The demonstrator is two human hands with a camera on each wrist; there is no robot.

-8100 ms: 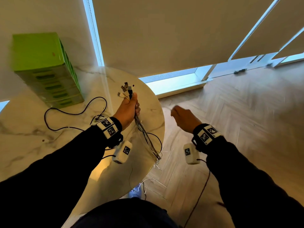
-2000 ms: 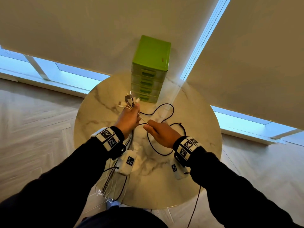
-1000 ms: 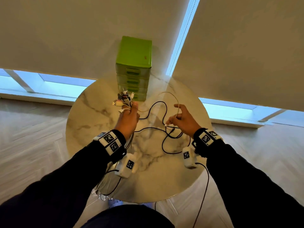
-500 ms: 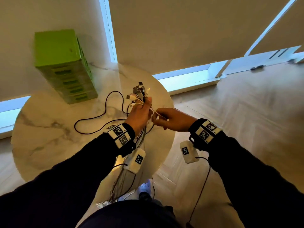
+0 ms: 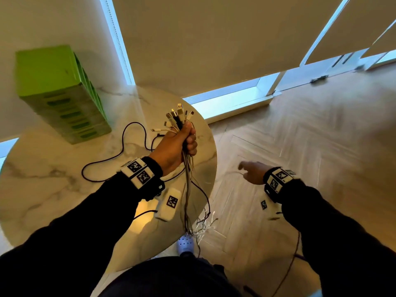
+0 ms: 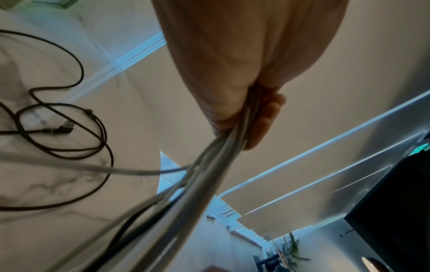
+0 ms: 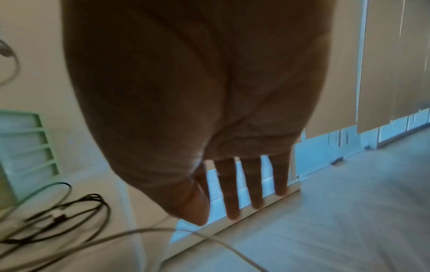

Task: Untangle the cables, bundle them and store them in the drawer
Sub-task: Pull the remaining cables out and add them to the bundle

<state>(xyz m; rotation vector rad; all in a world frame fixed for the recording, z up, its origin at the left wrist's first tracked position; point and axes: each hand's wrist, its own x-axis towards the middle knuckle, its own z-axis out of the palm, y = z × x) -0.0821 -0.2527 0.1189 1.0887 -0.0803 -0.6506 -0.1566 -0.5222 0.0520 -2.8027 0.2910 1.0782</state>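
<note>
1. The left hand (image 5: 174, 146) sits at the centre of the head view, its fingers clamped round a bunch of cables (image 5: 188, 189). The connector ends (image 5: 179, 115) fan out above the fist, and the tails hang past the table edge toward the floor.
2. The right hand (image 5: 251, 172) is at centre right, out over the wood floor (image 5: 300, 146). In the right wrist view its fingers (image 7: 232, 193) are straight and spread, holding nothing. A pale cable (image 7: 163, 231) arcs below them, not touching.
3. A black cable (image 5: 120, 151) lies looped on the marble table (image 5: 42, 179), left of the fist. Its angled USB plug (image 6: 66, 127) rests inside the loops, so it seems not yet gathered.
4. The green drawer unit (image 5: 62, 93) stands at upper left on the table. Every drawer looks closed.
5. Likely risks:
   - The hanging tails look knotted near the floor, so a hard pull may tighten the tangle.
   - The fist holds many strands, and loosening it to add the black cable could let some slide out.
   - Dragging the black cable may catch its plug on its own loops.
</note>
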